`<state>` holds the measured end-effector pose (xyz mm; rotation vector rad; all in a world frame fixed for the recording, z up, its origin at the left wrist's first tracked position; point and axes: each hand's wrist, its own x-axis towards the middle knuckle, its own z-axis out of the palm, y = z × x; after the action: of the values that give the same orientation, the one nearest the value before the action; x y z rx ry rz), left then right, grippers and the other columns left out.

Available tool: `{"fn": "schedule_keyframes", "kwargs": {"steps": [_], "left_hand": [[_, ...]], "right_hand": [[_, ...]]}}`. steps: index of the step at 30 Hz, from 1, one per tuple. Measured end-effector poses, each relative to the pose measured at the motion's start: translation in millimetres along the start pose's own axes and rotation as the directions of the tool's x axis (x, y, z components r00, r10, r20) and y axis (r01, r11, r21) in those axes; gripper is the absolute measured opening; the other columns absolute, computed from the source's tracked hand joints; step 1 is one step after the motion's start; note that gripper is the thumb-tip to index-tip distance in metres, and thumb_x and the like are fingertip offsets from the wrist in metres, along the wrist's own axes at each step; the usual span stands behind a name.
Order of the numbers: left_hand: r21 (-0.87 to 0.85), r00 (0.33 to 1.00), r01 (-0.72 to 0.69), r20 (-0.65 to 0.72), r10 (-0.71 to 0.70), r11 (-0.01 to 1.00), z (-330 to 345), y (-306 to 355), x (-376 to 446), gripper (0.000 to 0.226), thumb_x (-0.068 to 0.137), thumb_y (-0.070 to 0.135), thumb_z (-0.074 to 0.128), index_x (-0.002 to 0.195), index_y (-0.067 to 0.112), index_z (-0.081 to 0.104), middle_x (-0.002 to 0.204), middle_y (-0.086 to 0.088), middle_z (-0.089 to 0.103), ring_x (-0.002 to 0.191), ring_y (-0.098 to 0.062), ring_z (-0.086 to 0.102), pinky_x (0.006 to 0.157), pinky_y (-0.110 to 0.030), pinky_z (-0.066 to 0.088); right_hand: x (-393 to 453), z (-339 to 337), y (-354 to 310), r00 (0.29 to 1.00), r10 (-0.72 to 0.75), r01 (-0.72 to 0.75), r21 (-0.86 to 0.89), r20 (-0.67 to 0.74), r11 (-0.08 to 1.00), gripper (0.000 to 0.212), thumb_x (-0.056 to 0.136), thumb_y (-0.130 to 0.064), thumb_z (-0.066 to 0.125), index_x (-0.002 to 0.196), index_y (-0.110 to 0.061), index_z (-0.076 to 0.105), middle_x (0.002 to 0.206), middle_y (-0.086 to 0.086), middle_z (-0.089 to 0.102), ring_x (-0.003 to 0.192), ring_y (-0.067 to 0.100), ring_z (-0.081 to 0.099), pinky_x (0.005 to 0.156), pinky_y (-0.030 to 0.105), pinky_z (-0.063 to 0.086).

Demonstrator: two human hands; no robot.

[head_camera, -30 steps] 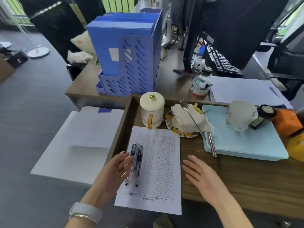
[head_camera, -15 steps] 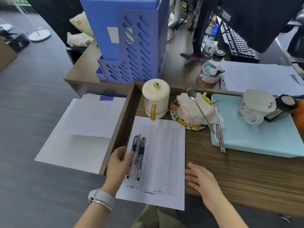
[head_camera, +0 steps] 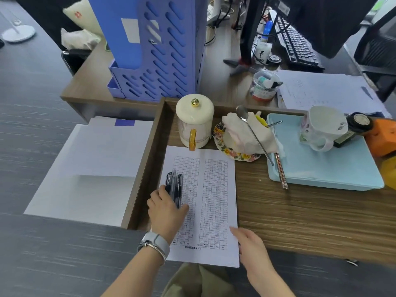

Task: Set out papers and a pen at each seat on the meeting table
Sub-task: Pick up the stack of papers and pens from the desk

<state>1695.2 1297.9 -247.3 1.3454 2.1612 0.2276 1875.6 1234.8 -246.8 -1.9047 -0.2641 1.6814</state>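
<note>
Head view: the bundle of pens point(head_camera: 174, 187) lies on the left part of the printed paper point(head_camera: 211, 202), which rests on the bench point(head_camera: 300, 221) with its near edge hanging over the bench's near side. The likeliest slip, as I judge it, is the pens fanning apart or rolling off to the left as they are gathered, since there are several and the left hand point(head_camera: 166, 211) covers only their near ends. A second risk is the overhanging sheet dragging or creasing if it is pulled by one corner. A lidded mug point(head_camera: 195, 122) stands just beyond the paper's far edge, so a push forward could knock it.

The left hand lies over the near ends of the pens, knuckles up and fingers bent down onto them; whether they have truly closed round the bundle I cannot tell. The right hand point(head_camera: 249, 243) rests at the paper's near right corner, fingers fairly straight and touching its edge, gripping nothing that shows.
</note>
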Motion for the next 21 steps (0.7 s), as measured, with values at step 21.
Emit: {"fn": "schedule_keyframes", "kwargs": {"steps": [21], "left_hand": [[-0.222, 0.994, 0.02, 0.112, 0.005, 0.975, -9.5, -6.4, 11.1, 0.017, 0.09, 0.017, 0.05, 0.1, 0.012, 0.037, 0.091, -0.008, 0.055, 0.068, -0.017, 0.053, 0.049, -0.023, 0.039]], "right_hand": [[35.4, 16.8, -39.4, 0.961, -0.189, 0.195, -0.008, 0.203, 0.981, 0.022, 0.095, -0.015, 0.05, 0.114, -0.024, 0.055, 0.11, 0.002, 0.065, 0.101, 0.021, 0.063, 0.085, 0.04, 0.052]]}}
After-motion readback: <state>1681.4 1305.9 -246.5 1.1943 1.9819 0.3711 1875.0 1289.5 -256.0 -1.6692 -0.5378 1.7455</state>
